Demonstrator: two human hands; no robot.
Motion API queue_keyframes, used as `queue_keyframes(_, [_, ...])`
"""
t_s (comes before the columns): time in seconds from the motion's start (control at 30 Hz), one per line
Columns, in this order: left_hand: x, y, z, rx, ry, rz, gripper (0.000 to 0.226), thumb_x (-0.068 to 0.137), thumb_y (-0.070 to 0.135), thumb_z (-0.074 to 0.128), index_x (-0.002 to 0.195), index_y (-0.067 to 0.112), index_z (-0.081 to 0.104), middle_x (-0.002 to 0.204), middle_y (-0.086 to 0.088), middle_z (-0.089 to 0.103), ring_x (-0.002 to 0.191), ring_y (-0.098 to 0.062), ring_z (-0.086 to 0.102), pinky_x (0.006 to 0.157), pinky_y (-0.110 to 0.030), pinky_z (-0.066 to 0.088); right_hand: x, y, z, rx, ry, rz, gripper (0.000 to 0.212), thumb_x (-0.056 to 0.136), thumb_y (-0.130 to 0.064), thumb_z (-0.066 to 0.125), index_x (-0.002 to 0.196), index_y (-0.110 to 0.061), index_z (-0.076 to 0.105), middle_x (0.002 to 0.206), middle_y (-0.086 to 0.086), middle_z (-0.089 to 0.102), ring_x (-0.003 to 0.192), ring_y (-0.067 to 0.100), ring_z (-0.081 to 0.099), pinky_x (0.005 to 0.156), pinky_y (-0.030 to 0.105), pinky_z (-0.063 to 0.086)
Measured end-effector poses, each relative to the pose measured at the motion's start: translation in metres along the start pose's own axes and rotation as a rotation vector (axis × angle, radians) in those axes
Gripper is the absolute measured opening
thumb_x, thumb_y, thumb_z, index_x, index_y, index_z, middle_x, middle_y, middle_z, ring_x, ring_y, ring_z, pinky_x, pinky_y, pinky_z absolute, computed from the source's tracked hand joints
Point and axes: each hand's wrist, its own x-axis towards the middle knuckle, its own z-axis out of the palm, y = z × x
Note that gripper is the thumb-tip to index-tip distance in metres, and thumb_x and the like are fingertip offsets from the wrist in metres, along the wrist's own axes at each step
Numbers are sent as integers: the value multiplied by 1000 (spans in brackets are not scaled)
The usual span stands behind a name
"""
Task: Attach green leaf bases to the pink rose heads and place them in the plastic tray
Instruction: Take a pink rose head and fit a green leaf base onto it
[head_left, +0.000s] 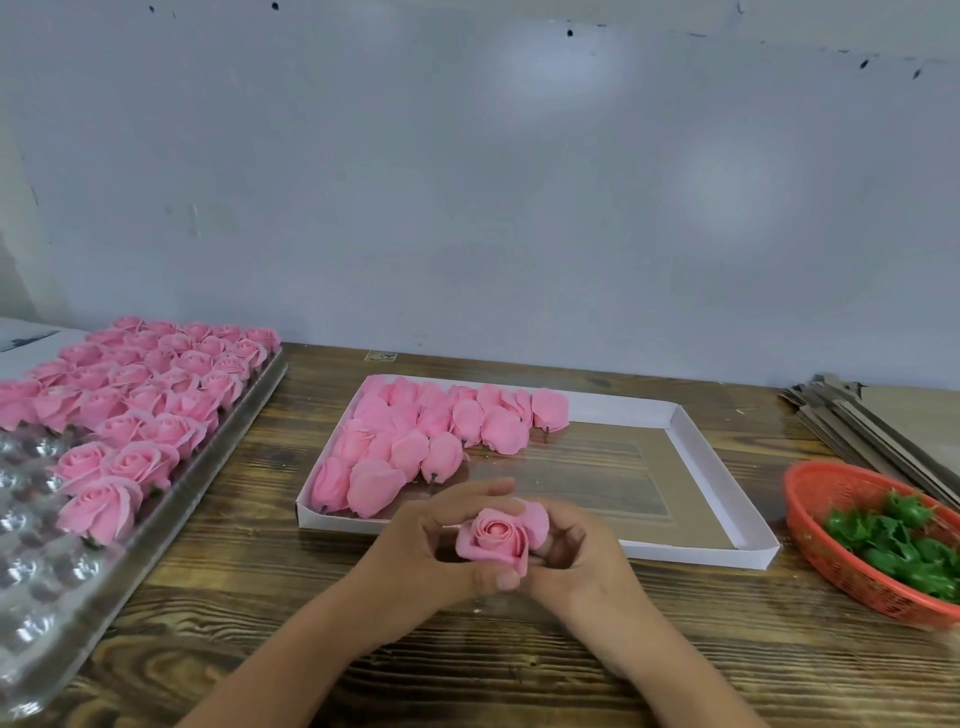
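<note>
A pink rose head sits between both hands above the table's near middle, its bloom facing up at me. My left hand curls round its left side, thumb under the petals. My right hand grips it from the right; its underside is hidden, so any leaf base there cannot be seen. Green leaf bases lie in an orange mesh basket at the right. The clear plastic tray on the left holds several upright roses in its far rows.
A shallow white cardboard box behind my hands holds several loose rose heads lying on their sides at its left end. Flat cardboard pieces are stacked at the far right. A grey wall stands behind the wooden table.
</note>
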Motion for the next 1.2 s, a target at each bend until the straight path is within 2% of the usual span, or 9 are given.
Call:
queue_keyframes(0.13, [0,1,0,-19,-54,14,62,74,32,88,126,50,62,132,12,65,125,-8,59,96,-17,49,-1,-3,-2,43,-42,10,35,80,6,74,107,-17,74,108,12,75,104,26,71,88,37,58])
queue_keyframes(0.27, [-2,4,-2,-181,37,0,59,74,58,81,128,38,66,137,9,62,128,-14,59,95,-28,54,0,-4,-1,38,-101,18,36,84,6,71,113,-14,72,112,13,74,109,27,69,93,36,56])
queue_keyframes(0.4, [-2,5,-2,-235,26,41,33,86,40,74,113,22,77,129,-2,68,125,-14,61,92,-23,54,-1,-1,-1,31,-151,46,37,86,6,67,119,-12,70,117,13,72,112,28,67,98,43,52])
queue_keyframes(0.6, [-1,6,-2,-184,-127,-23,46,86,33,79,130,27,67,131,-6,67,125,-26,61,100,-36,53,-1,-5,-2,56,-137,44,33,86,-4,72,118,-15,71,114,14,73,108,29,69,97,40,54])
queue_keyframes(0.8, [-4,11,-3,-291,-21,-70,54,80,70,67,118,32,74,133,4,66,126,-20,61,102,-44,53,-2,-7,0,-9,-184,56,31,86,-5,73,116,-8,69,110,9,74,102,21,70,87,30,55])
queue_keyframes(0.87, [-4,11,-4,-317,2,-62,47,84,64,66,110,26,78,137,7,63,128,-18,59,99,-41,55,-2,-6,1,-5,-190,50,30,85,-7,75,115,-10,70,109,9,75,101,19,70,86,28,54])
queue_keyframes(1.03, [-3,7,-5,-328,-32,-66,30,99,22,53,122,24,73,133,0,67,124,-20,62,93,-31,56,-1,-7,-1,124,-186,34,36,78,-19,82,113,-20,74,110,5,74,102,16,69,87,24,53])
queue_keyframes(1.13, [-3,10,-3,-321,14,-49,30,98,38,61,123,27,72,127,-6,70,121,-23,64,92,-30,55,-1,-8,-2,121,-158,39,38,77,-18,82,115,-17,73,111,8,74,103,17,70,87,24,54])
queue_keyframes(1.2, [-3,12,-2,-310,25,-39,43,87,54,70,121,28,73,124,-6,71,116,-24,66,89,-31,57,-1,-6,-2,60,-139,43,33,82,-7,76,115,-13,72,110,11,75,101,18,71,86,26,55])
